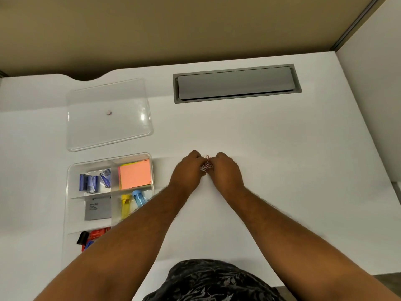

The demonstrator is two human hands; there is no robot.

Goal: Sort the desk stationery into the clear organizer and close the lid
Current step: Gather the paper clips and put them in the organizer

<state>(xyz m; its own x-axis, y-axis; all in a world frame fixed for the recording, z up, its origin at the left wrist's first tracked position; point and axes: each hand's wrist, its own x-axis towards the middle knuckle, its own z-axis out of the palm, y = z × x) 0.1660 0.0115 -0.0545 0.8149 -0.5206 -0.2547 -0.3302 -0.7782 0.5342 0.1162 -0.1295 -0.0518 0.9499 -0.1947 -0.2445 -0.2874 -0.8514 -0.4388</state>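
My left hand (188,170) and my right hand (227,171) meet at the middle of the white desk, fingers curled around a small bunch of pink and dark paper clips (207,165) between them. To the left stands the clear organizer (71,170). Its compartments hold blue staple boxes (89,182), orange sticky notes (135,173), a grey card (97,210), yellow and blue highlighters (131,203), and black, red and blue binder clips (90,237). My left forearm hides the organizer's near right corner. The clear lid (108,115) lies flat behind the organizer.
A grey cable hatch (236,83) is set into the desk at the back right. A tan partition (173,29) rises behind the desk. The desk edge has a cutout at the back left (86,78).
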